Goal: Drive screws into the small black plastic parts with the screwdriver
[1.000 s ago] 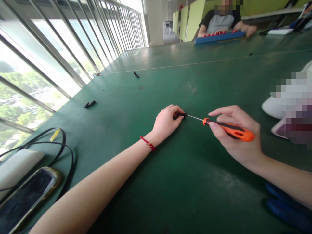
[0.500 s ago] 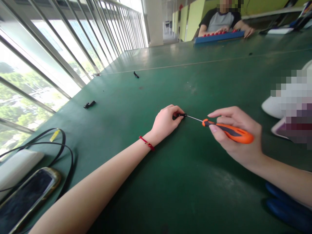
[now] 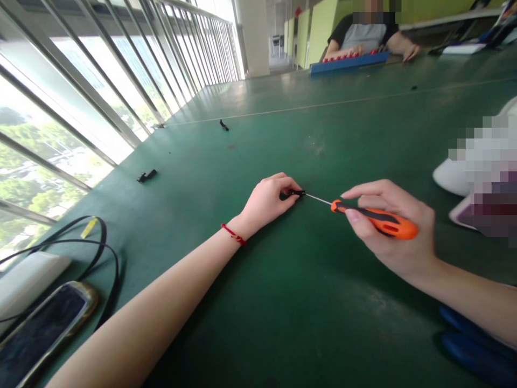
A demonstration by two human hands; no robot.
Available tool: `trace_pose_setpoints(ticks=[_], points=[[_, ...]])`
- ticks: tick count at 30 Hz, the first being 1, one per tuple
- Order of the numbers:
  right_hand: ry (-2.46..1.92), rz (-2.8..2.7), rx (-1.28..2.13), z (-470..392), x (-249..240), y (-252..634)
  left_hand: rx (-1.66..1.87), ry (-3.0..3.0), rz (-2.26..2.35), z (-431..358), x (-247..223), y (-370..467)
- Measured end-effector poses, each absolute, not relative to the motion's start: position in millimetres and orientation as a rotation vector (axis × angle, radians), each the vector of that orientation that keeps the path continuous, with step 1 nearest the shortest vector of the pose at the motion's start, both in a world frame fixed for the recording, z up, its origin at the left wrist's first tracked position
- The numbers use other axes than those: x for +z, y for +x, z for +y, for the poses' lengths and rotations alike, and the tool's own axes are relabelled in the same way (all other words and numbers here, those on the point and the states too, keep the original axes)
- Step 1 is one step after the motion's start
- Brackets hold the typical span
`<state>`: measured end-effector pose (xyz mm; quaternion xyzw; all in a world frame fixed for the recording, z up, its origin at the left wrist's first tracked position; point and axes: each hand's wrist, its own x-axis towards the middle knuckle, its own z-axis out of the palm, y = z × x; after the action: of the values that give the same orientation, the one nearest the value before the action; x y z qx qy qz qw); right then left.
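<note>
Between the thumb and fingers of my left hand (image 3: 269,196) is pinched a small black part (image 3: 298,192), held low over the green tabletop. Most of that part is covered by the fingers, so its exact kind does not show. My right hand (image 3: 398,226) is closed around an orange-and-black screwdriver (image 3: 377,220), index finger stretched along above the handle. The thin metal shaft points left, and its tip meets the right end of the black part. A red cord bracelet (image 3: 234,235) circles my left wrist.
Two small black pieces (image 3: 146,175) (image 3: 224,125) lie on the table (image 3: 250,302) at left. A phone (image 3: 50,328), a white box (image 3: 34,280) and a black cable (image 3: 105,229) are lower left. Blue handles (image 3: 476,345) show lower right. Across the table, a person (image 3: 367,36) sits behind a blue tray (image 3: 347,63).
My left hand and the black part have shifted slightly left, the screwdriver moving with them. Across the table, the blue tray has slid a little to the left.
</note>
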<state>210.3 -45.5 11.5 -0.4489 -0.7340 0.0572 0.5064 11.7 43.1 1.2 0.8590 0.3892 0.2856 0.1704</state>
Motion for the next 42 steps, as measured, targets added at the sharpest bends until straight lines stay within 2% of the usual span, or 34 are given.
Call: trace_pose_setpoints(ticks=[7,14,22,28,36,39,42], points=[[-0.840,-1.563,0.192,-37,8,209,0.824,2.439,1.132,42,0,14],[-1.117,-1.736,0.174,-48,9,210,0.833,2.460,1.149,41,-2,14],[-0.873,-1.581,0.189,-38,8,209,0.832,2.478,1.153,40,-1,15],[-1.108,-1.764,0.159,-46,12,210,0.825,2.485,1.154,40,0,15],[-0.886,-1.607,0.200,-38,9,209,0.846,2.483,1.141,40,-1,15],[-0.985,-1.702,0.232,-41,10,209,0.840,2.484,1.142,40,-1,15],[-1.079,-1.791,0.122,-47,13,208,0.841,2.486,1.141,40,-1,15]])
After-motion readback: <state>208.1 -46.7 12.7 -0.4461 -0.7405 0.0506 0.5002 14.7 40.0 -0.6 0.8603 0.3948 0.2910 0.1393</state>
